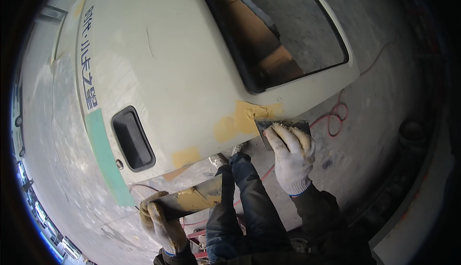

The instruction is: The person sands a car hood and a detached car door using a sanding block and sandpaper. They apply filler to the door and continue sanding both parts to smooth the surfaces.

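A cream vehicle door (187, 68) lies in front of me, its window opening at the upper right. My right hand (294, 157), in a white knit glove, is closed around a dark flat putty spreader (264, 128). The spreader's edge is at the door's near edge, beside a patch of wet yellow filler (245, 113). Smoother filler (186, 156) covers a smaller spot closer to the handle. Low on the left, my gloved left hand (165, 229) grips one end of a long dark mixing board (170, 208). Yellow putty (192, 198) is smeared along it.
Black handle recess (134, 139) and green tape (103, 149) are on the door's left part. Brown cardboard (254, 34) shows through the window opening. A red hose (331, 118) coils on the grey floor (365, 116). A round container (412, 133) stands far right. My legs are below.
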`<control>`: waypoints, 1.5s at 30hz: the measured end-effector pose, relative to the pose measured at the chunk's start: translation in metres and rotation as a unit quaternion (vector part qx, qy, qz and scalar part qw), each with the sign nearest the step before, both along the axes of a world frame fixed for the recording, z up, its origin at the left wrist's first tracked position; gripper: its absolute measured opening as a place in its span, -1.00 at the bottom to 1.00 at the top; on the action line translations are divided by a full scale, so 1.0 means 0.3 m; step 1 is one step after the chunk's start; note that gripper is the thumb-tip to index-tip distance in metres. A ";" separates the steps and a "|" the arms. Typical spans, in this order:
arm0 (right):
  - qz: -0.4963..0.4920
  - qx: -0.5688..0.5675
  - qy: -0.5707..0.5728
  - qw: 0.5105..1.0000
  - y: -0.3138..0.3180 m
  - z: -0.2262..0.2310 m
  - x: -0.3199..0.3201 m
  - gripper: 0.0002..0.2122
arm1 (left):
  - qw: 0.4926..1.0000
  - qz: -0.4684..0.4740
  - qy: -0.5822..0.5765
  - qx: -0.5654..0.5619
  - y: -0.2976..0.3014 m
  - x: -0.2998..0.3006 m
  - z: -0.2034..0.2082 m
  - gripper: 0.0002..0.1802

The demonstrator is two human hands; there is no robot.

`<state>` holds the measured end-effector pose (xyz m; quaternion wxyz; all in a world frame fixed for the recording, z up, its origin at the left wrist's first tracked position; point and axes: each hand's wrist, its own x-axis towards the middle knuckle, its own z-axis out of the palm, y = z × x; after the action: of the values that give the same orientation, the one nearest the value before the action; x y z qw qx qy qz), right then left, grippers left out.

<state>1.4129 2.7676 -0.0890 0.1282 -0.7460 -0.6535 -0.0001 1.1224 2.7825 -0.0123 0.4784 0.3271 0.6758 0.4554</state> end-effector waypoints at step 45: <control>0.155 -0.379 0.810 0.421 -0.009 0.840 -0.307 -0.46 | 0.990 -0.100 -0.099 0.019 -0.274 0.115 0.813 -0.71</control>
<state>1.3209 2.7650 0.1630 0.3001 -0.2613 -0.2866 0.8715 1.1570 2.7003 0.2315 0.5802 0.3556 0.5798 0.4480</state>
